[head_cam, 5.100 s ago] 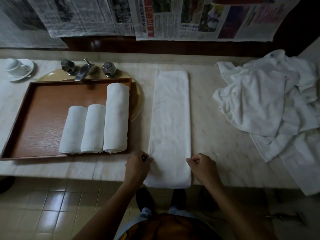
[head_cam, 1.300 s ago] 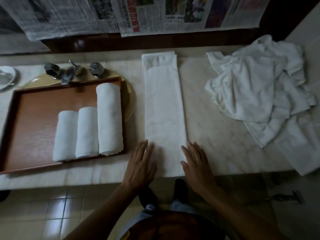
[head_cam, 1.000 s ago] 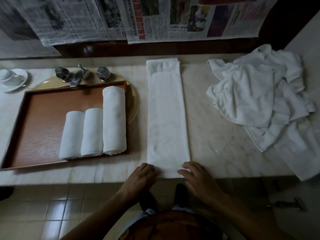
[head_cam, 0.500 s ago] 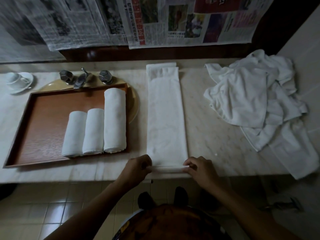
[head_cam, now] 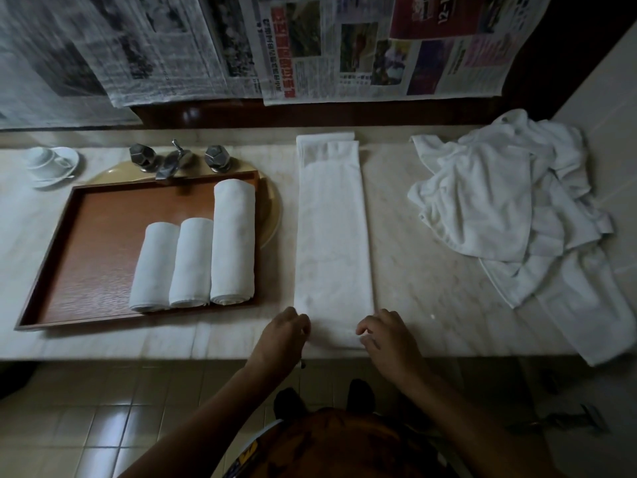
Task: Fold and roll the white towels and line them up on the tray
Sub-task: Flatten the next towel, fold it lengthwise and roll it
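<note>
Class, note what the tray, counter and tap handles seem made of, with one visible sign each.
Tray: probably wood or wood-look laminate; reddish-brown grain, matt. Counter: likely marble or similar stone; pale, faint veining, slight sheen. Tap handles: apparently metal; grey faceted surfaces catching light.

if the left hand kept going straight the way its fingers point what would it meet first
The near end of the folded towel: the left hand has its curled fingers at that edge, seemingly touching it.

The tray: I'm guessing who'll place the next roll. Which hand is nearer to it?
Left. The left hand is at the folded towel's near left corner, just right of the tray; the right hand is at its near right corner, farther off.
</note>
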Available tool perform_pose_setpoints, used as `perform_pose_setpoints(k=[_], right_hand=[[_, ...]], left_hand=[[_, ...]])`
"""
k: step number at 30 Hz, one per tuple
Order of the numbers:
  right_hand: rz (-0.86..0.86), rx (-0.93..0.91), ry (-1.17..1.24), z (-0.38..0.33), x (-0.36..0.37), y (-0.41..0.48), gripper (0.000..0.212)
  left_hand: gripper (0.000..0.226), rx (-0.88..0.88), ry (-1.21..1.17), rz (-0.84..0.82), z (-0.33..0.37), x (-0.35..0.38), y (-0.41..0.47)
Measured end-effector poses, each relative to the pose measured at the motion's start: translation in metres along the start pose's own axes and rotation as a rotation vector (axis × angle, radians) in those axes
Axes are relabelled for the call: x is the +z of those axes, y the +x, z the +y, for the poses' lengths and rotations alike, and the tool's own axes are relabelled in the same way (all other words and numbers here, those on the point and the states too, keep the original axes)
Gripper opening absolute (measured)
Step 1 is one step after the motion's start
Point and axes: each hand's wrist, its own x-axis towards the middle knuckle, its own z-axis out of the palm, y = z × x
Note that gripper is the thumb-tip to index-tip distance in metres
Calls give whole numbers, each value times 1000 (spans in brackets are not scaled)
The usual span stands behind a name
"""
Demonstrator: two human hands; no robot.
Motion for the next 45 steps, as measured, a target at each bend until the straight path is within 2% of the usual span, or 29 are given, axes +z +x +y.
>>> perform_pose_setpoints(k=[4,9,12,17,23,28,31,34,37,42,45], right_hand=[[-44,-120,-95,-1,8,-2,24],[-73,-174,-127,1,8,-9,29],[-105,-215,-145,0,2,-12,31],[-143,-216,-177,2,1,-8,39],[-157,-221,-148,5,-4,-1,37],[-232,-179,-152,9,-15,5,34],[-251,-71,-55,12,-20,16,34],[-175,60,107,11,-26,28,25],[-137,178,177,11,-31,34,31],[-137,188,144,5,-30,37,29],[-121,122,95,-1,-26,34,25]], left_hand=[[36,169,178,-49,-1,15,-6],[34,289,242,-45,-7,15,-11],[40,339,257,-73,-14,13,-13],[39,355,266,-114,-18,8,-7],[28,339,224,-85,-21,8,0],[19,224,85,-180,-18,-9,5],[12,64,-74,-204,-20,-22,12],[10,-166,-223,-205,-22,-30,23],[10,-307,-275,-210,-23,-30,30],[10,-373,-281,-214,-21,-28,34],[8,-277,-191,-161,-13,-28,31]])
